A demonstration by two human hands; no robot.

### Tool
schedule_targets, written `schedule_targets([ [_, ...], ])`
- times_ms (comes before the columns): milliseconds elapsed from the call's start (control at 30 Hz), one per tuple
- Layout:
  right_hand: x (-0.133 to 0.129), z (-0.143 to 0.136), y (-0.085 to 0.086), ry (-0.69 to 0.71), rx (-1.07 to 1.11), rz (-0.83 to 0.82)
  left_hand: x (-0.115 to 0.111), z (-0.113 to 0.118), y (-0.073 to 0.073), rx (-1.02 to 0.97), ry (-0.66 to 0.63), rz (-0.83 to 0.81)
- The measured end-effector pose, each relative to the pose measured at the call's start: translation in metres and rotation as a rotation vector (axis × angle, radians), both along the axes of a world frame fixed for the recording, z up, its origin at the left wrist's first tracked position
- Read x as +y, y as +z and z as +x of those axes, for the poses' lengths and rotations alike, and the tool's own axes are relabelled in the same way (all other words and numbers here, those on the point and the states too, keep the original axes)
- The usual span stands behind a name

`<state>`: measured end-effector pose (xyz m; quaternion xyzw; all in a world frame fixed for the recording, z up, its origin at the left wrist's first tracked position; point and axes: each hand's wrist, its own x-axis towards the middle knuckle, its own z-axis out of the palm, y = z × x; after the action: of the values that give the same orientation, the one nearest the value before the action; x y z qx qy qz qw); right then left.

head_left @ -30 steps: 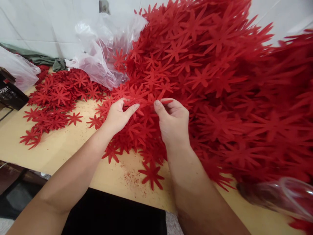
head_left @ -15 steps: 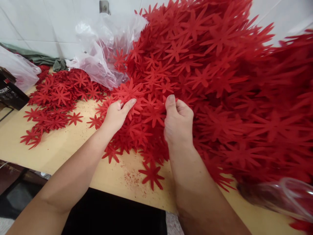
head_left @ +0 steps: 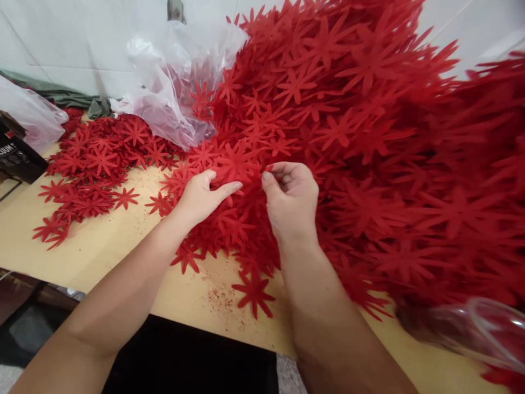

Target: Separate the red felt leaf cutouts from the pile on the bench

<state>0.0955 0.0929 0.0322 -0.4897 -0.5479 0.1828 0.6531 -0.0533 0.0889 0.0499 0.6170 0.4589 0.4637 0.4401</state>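
My left hand (head_left: 207, 196) is closed on a red flower-shaped cutout (head_left: 235, 163) with long narrow petals, its thumb lying along the near side and its fingers partly hidden beneath. Just to the right, my right hand (head_left: 292, 196) makes a pinch with thumb and forefinger. A speck of red shows at those fingertips, too small to name. Both hands are over the left part of a big heap of similar red cutouts (head_left: 369, 131). One loose cutout (head_left: 255, 294) lies nearer the table's front edge.
On the wooden table (head_left: 110, 246), a smaller pile of red cutouts (head_left: 100, 158) spreads at the left. A clear plastic bag (head_left: 176, 104) sits behind it. A black box (head_left: 18, 156) stands far left, and a clear plastic container (head_left: 488, 328) lies front right. White tiles rise behind.
My right hand has shifted slightly left and turned, so its fingertips are closer to my left hand. My left thumb has moved a little right and down, and the held cutout has moved right.
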Motion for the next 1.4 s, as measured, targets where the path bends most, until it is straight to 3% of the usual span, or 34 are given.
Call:
schedule_targets([
  [200,0.002,0.002,-0.002,-0.005,-0.065,0.033,0.001,0.002,-0.003,-0.023,-0.027,0.069],
  [433,0.000,0.000,0.001,0.041,-0.010,0.004,0.003,0.001,-0.006,0.021,0.053,0.070],
  [567,0.001,0.001,0.001,0.010,0.044,0.015,0.008,-0.003,-0.007,0.164,0.177,0.153],
  [667,0.001,0.003,0.001,-0.019,0.118,0.020,0.011,-0.009,-0.006,0.303,0.352,0.256],
  [733,0.002,0.004,0.001,-0.031,0.143,0.024,0.009,-0.011,-0.005,0.367,0.464,0.366],
  [800,0.000,0.002,0.003,-0.027,0.122,0.034,0.005,-0.011,-0.002,0.387,0.497,0.515],
  [900,-0.006,-0.005,0.009,0.033,0.068,0.052,-0.002,-0.007,0.001,0.396,0.401,0.668],
  [1067,-0.020,-0.018,0.018,0.184,-0.010,0.077,-0.005,0.002,-0.002,0.347,0.133,0.574],
  [1400,-0.019,-0.019,0.014,0.149,-0.055,0.035,-0.011,0.008,0.000,0.346,0.086,0.356],
])
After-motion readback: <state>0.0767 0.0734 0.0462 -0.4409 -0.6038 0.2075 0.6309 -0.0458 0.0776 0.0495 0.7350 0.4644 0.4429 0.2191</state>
